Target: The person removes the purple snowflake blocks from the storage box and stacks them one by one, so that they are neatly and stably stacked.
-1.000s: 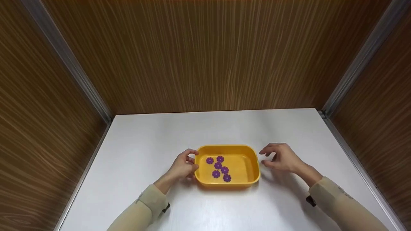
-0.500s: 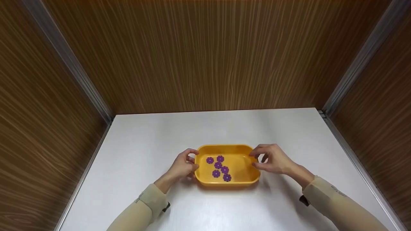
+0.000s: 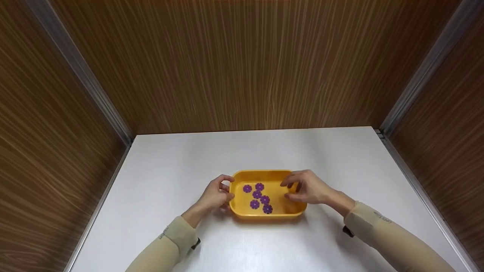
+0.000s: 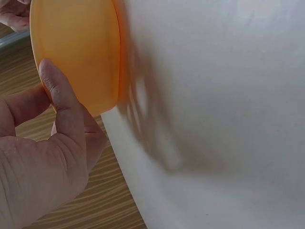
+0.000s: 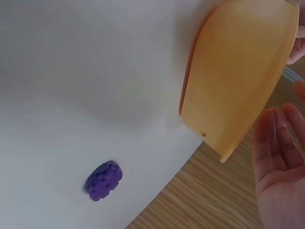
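Observation:
A yellow rectangular tray [image 3: 261, 217] stands on the white table. My left hand [image 3: 213, 195] grips its left rim; in the left wrist view the thumb [image 4: 55, 86] lies against the outer side of the tray [image 4: 78, 52]. Several purple notched discs [image 3: 255, 204] lie flat in the tray's left and middle parts. Over the tray's right end reaches my right hand [image 3: 310, 188], thumb and fingers apart with nothing between them, just right of the discs. In the right wrist view, a purple notched piece [image 5: 103, 180] shows on white surface below the tray [image 5: 228, 71].
White table [image 3: 181, 162] surrounds the tray. A wood-grain panel [image 3: 242, 75] rises behind it, with similar panels left and right. Metal strips [image 3: 419, 68] run along the corners and the table's side edges.
My right hand has moved left from beside the tray to over its right end. The left hand keeps its grip, and the tray and discs stay in place.

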Demonstrator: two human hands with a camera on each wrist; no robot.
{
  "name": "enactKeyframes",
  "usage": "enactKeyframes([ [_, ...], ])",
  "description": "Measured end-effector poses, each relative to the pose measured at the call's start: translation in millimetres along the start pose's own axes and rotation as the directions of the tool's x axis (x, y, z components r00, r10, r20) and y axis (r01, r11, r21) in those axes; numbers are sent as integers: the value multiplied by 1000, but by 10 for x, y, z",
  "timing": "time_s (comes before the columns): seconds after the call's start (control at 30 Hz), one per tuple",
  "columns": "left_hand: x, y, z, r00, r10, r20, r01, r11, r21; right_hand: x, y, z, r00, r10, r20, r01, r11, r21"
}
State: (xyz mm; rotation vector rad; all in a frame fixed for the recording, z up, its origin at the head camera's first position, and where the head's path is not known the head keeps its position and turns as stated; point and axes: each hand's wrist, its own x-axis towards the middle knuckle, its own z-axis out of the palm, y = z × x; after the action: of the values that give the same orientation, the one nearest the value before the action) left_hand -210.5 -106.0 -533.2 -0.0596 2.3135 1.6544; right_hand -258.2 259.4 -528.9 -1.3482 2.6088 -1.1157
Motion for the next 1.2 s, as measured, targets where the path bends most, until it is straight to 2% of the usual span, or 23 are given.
enactKeyframes([
  [0.17, 8, -9, 5, 1000, -2, 5, 2, 1000, -23, 100, -8, 75, 995, 2, 97, -1, 1000, -1],
  [0.43, 14, -11, 8, 1000, -3, 6, 3, 1000, -17, 223, -63, 184, 973, 9, 232, -7, 1000, -9],
  [0.63, 4, 9, 6, 1000, -10, -1, 10, 1000, -4, 297, -73, 256, 958, -9, 288, 12, 1000, -9],
  [1.03, 9, 23, -5, 1000, -22, 3, 22, 1000, 15, 404, -35, 409, 911, 66, 406, -39, 996, -75],
  [1.2, 5, 14, -10, 1000, -12, 20, 12, 1000, -8, 443, -20, 448, 900, 52, 434, -4, 994, -111],
])
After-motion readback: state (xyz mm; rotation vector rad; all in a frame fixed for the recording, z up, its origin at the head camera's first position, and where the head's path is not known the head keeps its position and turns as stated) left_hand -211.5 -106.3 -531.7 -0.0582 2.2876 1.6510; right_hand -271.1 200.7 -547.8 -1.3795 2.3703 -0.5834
